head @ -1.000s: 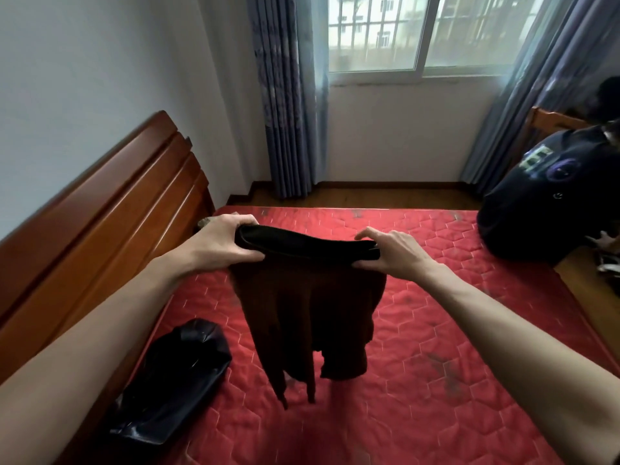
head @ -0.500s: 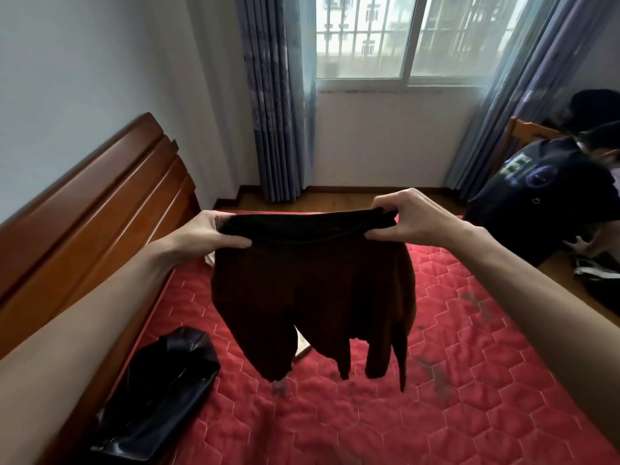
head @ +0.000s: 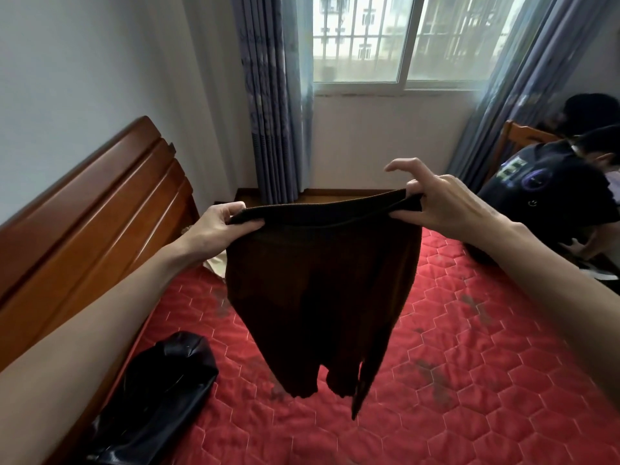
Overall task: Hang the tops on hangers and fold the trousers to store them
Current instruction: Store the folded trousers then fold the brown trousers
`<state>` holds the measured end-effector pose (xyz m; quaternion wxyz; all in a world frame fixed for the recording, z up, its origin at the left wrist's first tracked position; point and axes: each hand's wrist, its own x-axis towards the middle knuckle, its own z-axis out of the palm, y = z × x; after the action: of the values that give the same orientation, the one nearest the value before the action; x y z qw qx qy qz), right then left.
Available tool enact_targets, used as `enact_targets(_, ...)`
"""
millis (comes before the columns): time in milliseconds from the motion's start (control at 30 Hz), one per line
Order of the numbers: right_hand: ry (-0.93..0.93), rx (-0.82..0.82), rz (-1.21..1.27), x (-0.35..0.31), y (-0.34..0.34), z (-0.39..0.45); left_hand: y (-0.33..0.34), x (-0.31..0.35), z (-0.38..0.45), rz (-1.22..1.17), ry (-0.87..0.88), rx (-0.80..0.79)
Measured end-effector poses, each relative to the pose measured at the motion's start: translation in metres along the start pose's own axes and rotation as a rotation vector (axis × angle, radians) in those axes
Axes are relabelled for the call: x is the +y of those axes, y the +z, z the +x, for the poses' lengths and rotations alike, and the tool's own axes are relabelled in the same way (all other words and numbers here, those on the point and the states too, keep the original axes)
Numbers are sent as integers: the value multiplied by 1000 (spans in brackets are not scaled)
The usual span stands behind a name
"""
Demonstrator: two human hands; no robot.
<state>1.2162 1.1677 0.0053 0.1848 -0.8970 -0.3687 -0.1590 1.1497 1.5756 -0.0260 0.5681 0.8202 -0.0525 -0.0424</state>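
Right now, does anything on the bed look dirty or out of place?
Yes. The red quilted mattress cover carries dark smudges, several under the hanging brown trousers. A black shiny garment lies crumpled beside the headboard.

walls: plain white (head: pixel 84 78) | window: barred, daylit (head: pixel 402 38) | curtains: blue-grey (head: pixel 271 105) | bed: red quilted mattress (head: pixel 469 364), brown wooden headboard (head: pixel 94 203)
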Motion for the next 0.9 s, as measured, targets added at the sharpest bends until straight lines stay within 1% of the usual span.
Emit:
enact_targets(100,-17,-39,112,7,-3,2,1,7,2,-68,8,2)
enact_targets(167,-25,-70,135,10,0,4,2,15,5,-55,63,48)
enact_targets(233,20,-100,169,11,6,3,1,23,9,-2,128,94)
enact_targets(300,97,-142,216,13,11,0,3,29,12,60,178,105)
enact_targets(433,197,-377,130,20,26,-8,6,36,11,175,246,87)
enact_targets(467,209,-397,116,23,32,-11,6,36,10,191,246,74)
enact_targets(567,220,-341,170,23,43,-17,2,35,7,179,193,49)
enact_targets(700,288,-254,452,20,54,-20,-13,30,2,86,51,12)
enact_targets(800,395,-126,763,11,63,-22,-22,21,-1,49,-16,22)
enact_targets(833,429,-69,827,7,67,-21,-24,17,-2,33,-24,34)
enact_targets(900,453,59,817,1,72,-17,-24,10,-2,-5,-29,59)
